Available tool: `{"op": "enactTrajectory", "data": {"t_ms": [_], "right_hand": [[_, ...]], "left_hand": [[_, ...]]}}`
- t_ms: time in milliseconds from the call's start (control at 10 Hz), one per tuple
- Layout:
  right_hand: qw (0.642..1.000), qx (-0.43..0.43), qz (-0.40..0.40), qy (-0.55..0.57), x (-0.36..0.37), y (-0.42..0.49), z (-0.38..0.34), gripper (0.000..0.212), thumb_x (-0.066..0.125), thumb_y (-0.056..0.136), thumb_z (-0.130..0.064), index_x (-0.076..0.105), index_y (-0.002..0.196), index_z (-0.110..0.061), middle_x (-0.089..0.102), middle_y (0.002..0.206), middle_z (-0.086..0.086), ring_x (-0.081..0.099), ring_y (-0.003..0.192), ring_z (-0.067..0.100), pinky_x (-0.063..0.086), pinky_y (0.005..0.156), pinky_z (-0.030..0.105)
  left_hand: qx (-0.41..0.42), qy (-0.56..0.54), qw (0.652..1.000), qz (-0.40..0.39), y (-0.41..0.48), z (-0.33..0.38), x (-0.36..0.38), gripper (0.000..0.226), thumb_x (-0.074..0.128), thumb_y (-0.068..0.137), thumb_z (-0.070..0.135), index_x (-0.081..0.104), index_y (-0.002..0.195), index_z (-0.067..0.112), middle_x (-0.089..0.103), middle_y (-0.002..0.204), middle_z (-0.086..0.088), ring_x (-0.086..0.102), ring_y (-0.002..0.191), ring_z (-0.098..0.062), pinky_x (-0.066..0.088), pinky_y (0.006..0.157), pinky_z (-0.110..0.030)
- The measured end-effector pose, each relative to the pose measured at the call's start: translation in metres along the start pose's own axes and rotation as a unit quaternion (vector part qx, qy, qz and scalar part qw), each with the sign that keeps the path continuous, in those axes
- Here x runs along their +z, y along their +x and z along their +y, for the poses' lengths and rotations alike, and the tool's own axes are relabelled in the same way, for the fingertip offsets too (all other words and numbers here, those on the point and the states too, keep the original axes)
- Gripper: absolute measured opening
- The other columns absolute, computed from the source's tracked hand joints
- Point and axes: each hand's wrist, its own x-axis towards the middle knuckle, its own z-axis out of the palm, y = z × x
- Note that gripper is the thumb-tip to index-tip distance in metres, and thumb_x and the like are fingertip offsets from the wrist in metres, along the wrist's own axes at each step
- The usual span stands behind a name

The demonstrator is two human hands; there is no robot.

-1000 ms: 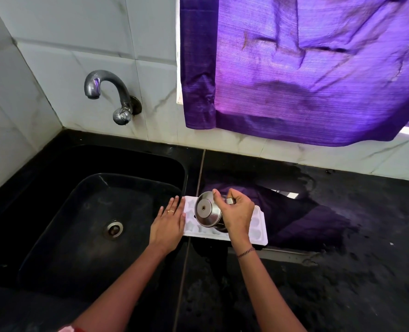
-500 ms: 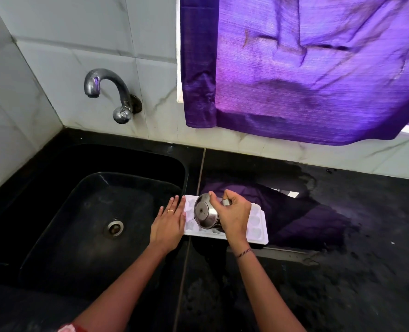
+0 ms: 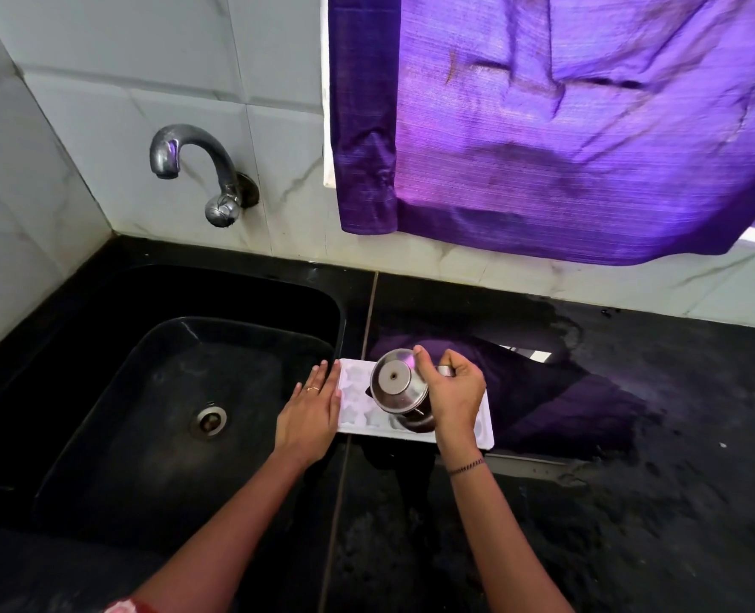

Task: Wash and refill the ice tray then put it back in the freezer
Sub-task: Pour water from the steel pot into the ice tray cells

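A white ice tray (image 3: 357, 393) lies flat on the black counter, just right of the sink. My left hand (image 3: 311, 411) lies flat with straight fingers against the tray's left end. My right hand (image 3: 457, 393) grips a small steel cup (image 3: 395, 387) over the middle of the tray. The cup is tipped far over, its base facing me and its mouth down toward the tray's compartments. The right part of the tray is hidden behind my right hand.
A black sink (image 3: 114, 404) with a steel drain (image 3: 211, 420) lies to the left, a steel tap (image 3: 198, 170) on the tiled wall above it. A purple curtain (image 3: 565, 126) hangs over the wet black counter (image 3: 632, 502) on the right.
The tipped cup has shifted slightly lower over the tray in my right hand. My left hand has stayed against the tray's left end.
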Motion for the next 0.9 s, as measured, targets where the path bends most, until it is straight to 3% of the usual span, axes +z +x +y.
{"op": "enactTrajectory", "data": {"t_ms": [300, 400, 700, 800, 900], "right_hand": [[0.999, -0.028, -0.004, -0.033, -0.0137, 0.0016, 0.0033, 0.057, 0.077, 0.076, -0.021, 0.028, 0.047, -0.019, 0.026, 0.046, -0.005, 0.024, 0.047, 0.008, 0.026, 0.048, 0.023], [0.998, -0.052, -0.014, -0.032, -0.0157, -0.0005, 0.0040, 0.059, 0.077, 0.076, -0.018, 0.026, 0.047, -0.019, 0.023, 0.040, -0.010, 0.025, 0.043, 0.009, 0.023, 0.045, 0.016], [0.993, -0.101, -0.027, -0.052, -0.0140, -0.0037, 0.0034, 0.057, 0.078, 0.075, -0.014, 0.027, 0.049, -0.017, 0.023, 0.047, -0.006, 0.026, 0.045, 0.009, 0.023, 0.044, 0.014], [0.992, -0.107, -0.029, -0.063, -0.0133, -0.0032, 0.0058, 0.056, 0.078, 0.075, -0.017, 0.028, 0.050, -0.015, 0.024, 0.047, -0.005, 0.025, 0.047, 0.009, 0.023, 0.046, 0.015], [0.991, -0.112, -0.027, -0.074, -0.0127, -0.0025, 0.0090, 0.054, 0.078, 0.075, -0.021, 0.031, 0.050, -0.012, 0.027, 0.047, -0.002, 0.025, 0.048, 0.010, 0.030, 0.047, 0.029]], "left_hand": [[0.000, -0.001, 1.000, 0.001, 0.0008, -0.0008, 0.0021, 0.076, -0.016, 0.080, 0.048, 0.003, 0.150, 0.024, 0.009, 0.159, 0.001, 0.006, 0.146, -0.010, 0.011, 0.118, -0.030], [-0.003, -0.004, 1.000, 0.001, 0.0008, -0.0014, 0.0033, 0.076, -0.015, 0.081, 0.048, 0.004, 0.150, 0.025, 0.010, 0.159, 0.002, 0.006, 0.146, -0.010, 0.010, 0.119, -0.031], [-0.004, 0.003, 1.000, -0.004, 0.0016, -0.0017, 0.0035, 0.074, -0.015, 0.082, 0.048, 0.002, 0.150, 0.026, 0.007, 0.159, 0.002, 0.003, 0.146, -0.010, 0.009, 0.118, -0.031], [-0.005, 0.002, 1.000, -0.004, 0.0018, -0.0025, 0.0045, 0.076, -0.016, 0.080, 0.048, 0.002, 0.150, 0.026, 0.008, 0.159, 0.002, 0.003, 0.146, -0.010, 0.009, 0.118, -0.031], [-0.005, 0.004, 1.000, -0.005, 0.0020, -0.0025, 0.0045, 0.076, -0.017, 0.080, 0.048, 0.001, 0.150, 0.026, 0.007, 0.159, 0.002, 0.003, 0.146, -0.010, 0.008, 0.118, -0.031]]}}
